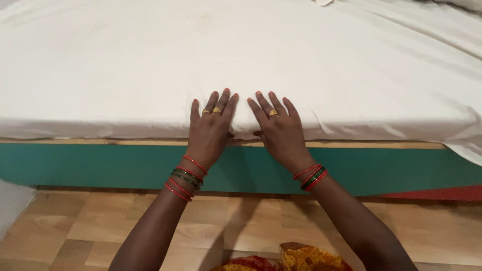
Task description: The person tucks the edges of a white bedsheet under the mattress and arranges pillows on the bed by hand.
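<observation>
White sheet [241,55] under both hands, left [210,131] & right [281,133], fingers spread flat, gripping nothing. Sweep palms twd 9 & 3 o'clock w/ even pressure along bed [100,165] edge.

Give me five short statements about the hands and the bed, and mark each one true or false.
1. Both hands lie flat on the white sheet. True.
2. The left hand grips a pillow. False: it holds nothing, palm down on the sheet.
3. The right hand wears a ring. True.
4. The bed base is yellow. False: it is green.
5. The floor is carpeted. False: it is wood-patterned.
</observation>
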